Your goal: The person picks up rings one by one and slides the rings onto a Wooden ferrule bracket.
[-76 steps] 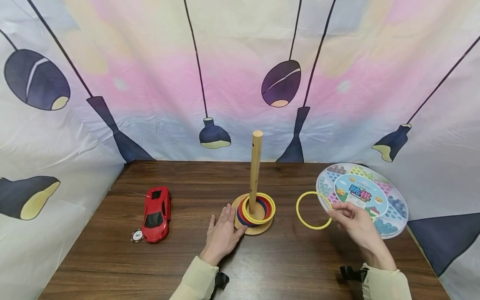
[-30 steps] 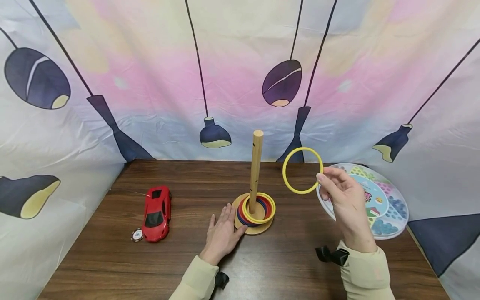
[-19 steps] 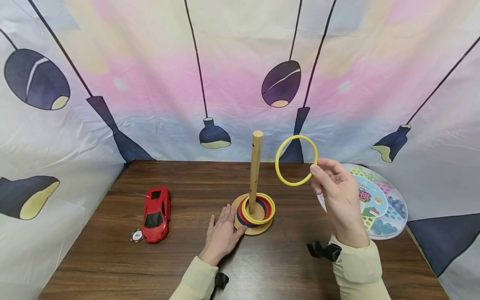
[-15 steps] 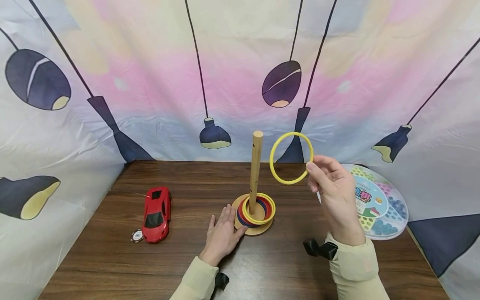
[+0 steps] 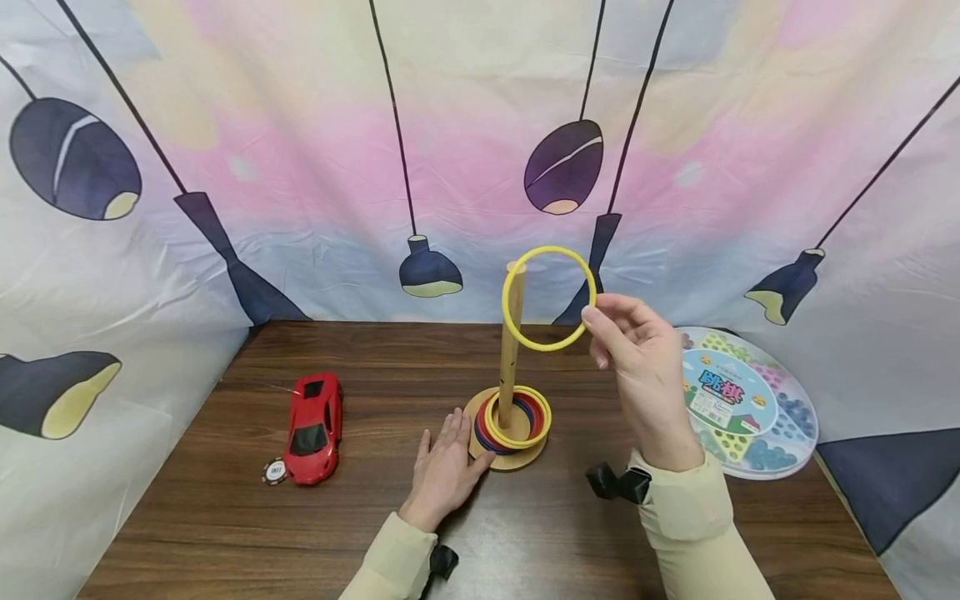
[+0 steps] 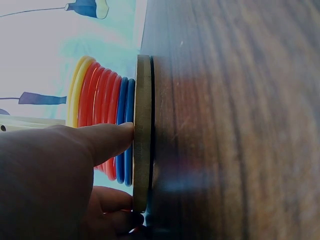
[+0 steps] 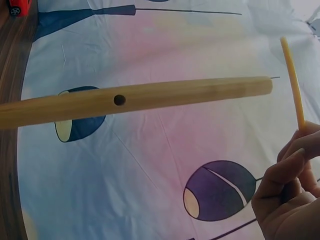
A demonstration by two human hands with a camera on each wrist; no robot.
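Note:
In the head view my right hand [image 5: 637, 367] pinches a yellow ring [image 5: 547, 347] between thumb and fingertips. The ring's left side overlaps the top of the upright wooden peg [image 5: 509, 367]. Seen edge-on in the right wrist view, the ring [image 7: 293, 82] stands just past the peg's tip, apart from it. My left hand [image 5: 444, 479] rests at the round wooden base [image 5: 522, 462], fingers extended along its left side, thumb against its edge. Stacked round the peg are yellow, red and blue rings; the left wrist view shows blue rings [image 6: 122, 102] lowest, then red rings [image 6: 100, 95], yellow on top.
A red toy car [image 5: 313, 433] sits on the left of the brown table [image 5: 225, 533], with a white-and-black chip [image 5: 274, 472] beside it. A round, colourful board-game box [image 5: 787, 442] lies at the right. A printed cloth [image 5: 322, 167] hangs behind the table.
My right hand has lifted the yellow ring from low beside the game box and carried it up and left to the peg's top. My left hand has stayed at the base.

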